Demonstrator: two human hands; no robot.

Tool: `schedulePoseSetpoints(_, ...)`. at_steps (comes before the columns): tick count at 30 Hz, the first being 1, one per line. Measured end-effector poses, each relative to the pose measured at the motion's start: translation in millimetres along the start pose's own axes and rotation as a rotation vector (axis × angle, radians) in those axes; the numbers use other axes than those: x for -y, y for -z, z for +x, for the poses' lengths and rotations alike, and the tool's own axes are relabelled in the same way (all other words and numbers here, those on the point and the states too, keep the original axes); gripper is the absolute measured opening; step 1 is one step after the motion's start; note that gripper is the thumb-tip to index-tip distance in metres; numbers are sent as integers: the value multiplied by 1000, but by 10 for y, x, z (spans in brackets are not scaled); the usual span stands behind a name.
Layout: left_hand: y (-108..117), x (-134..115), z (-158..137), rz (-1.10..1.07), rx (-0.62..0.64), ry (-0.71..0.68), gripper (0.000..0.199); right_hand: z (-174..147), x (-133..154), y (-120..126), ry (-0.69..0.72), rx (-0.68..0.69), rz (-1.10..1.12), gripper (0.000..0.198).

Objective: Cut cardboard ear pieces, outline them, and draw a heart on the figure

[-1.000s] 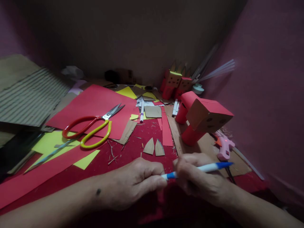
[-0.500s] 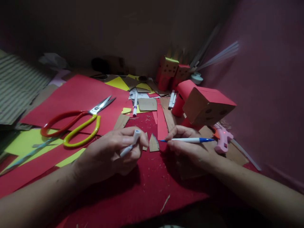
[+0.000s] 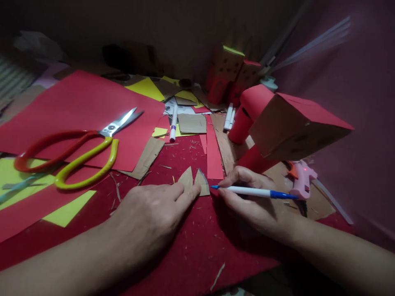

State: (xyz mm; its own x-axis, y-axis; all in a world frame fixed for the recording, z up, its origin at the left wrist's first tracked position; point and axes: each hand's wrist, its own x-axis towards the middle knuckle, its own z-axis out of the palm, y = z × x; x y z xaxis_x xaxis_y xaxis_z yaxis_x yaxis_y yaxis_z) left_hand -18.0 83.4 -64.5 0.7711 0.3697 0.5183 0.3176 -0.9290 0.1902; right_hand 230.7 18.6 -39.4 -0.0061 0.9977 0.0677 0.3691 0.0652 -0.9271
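In the head view, two small pointed cardboard pieces lie side by side on the dark red tabletop. My left hand [image 3: 160, 209] is palm down with fingers stretched out; its fingertips rest on the left cardboard piece [image 3: 186, 179] and touch the edge of the right cardboard piece [image 3: 202, 183]. Blue ink shows along the right piece's slanted edge. Pinched in my right hand [image 3: 253, 201] is a white marker with a blue tip and end [image 3: 251, 191]. Its tip points left, just beside the right piece. Whatever is under my left palm is hidden.
Large scissors [image 3: 106, 135] lie on red paper [image 3: 70, 102] at left. A red-topped cardboard box figure [image 3: 277, 127] stands at right, near a pink glue gun [image 3: 304, 179]. Farther back are a purple-banded marker [image 3: 174, 123], cardboard scraps and more box figures [image 3: 228, 70].
My left hand has lowered onto the cardboard pieces; the white, pen-like item it held no longer shows. My right hand still holds the blue marker. The camera view has shifted.
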Motion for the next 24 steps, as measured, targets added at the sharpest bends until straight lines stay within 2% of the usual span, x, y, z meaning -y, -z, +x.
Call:
schedulePoseSetpoints(3,28,-13,46,104,51,-84,47,15,50,-2,12,15,-61,14)
schedulePoseSetpoints(9,8,-48,79,138,66,-65,52,22,59,31,52,69,-142,15)
schedulePoseSetpoints(10,7,-48,75,136,61,-107,49,18,53,38,57,72,-160,16)
schedulePoseSetpoints(16,20,-40,43,182,76,-77,52,13,59,36,36,102,-223,17)
schedulePoseSetpoints(20,-5,-41,42,136,21,-58,54,51,95,11,11,97,-208,16)
schedulePoseSetpoints(24,-14,-48,70,115,26,-61,53,61,117,12,16,101,-187,17)
